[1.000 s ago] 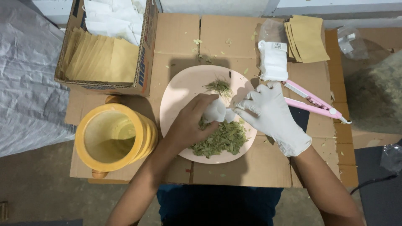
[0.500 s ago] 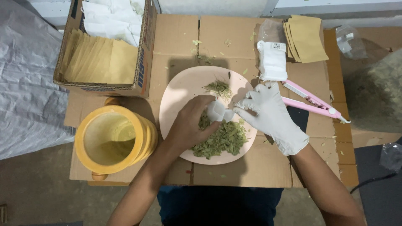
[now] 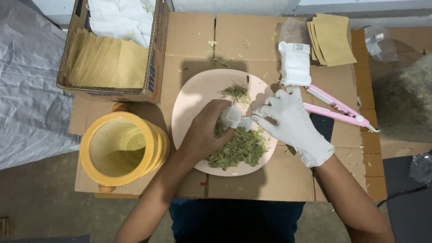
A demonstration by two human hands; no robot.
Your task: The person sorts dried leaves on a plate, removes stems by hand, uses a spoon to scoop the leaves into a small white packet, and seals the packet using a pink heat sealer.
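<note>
A pale pink plate (image 3: 198, 92) lies on flattened cardboard and carries a heap of dried green leaves (image 3: 238, 150). Over the heap my bare left hand (image 3: 204, 132) pinches one side of a small white pouch (image 3: 231, 116). My right hand (image 3: 290, 119), in a white glove, grips the pouch's other side with thumb and forefinger. Both hands meet above the middle of the plate. A smaller tuft of dried leaves (image 3: 236, 92) sits at the plate's far side.
A yellow round container (image 3: 119, 150) stands left of the plate. A cardboard box (image 3: 114, 54) with tan envelopes and white pouches sits far left. A pink sealing tool (image 3: 335, 110), a white pouch stack (image 3: 294, 63) and tan envelopes (image 3: 330, 38) lie right.
Both hands stay together over the plate holding the white pouch; they have shifted only slightly. The leaf heap looks the same.
</note>
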